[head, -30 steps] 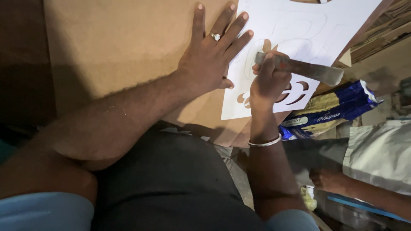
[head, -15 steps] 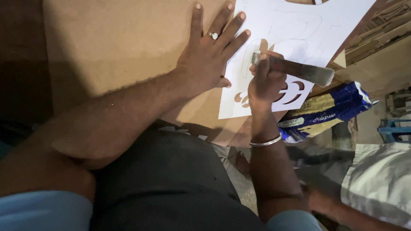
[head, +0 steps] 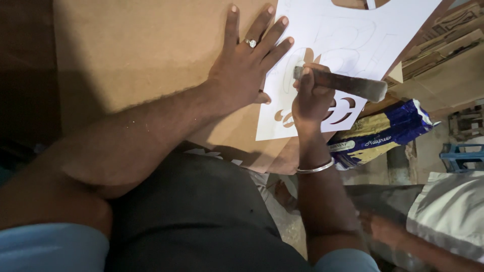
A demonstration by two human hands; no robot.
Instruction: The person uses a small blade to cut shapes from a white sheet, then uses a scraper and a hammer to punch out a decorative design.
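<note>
The stencil is pressed flat by the open left hand; the tool, gripped in the closed right hand, should be moved slowly.

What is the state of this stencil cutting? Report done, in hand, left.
Done: curved shapes are cut through the white sheet near its lower edge. In hand: the right hand grips a flat metal blade on the sheet, while the left hand presses flat on the brown board. Left: faint drawn outlines higher up remain uncut.
</note>
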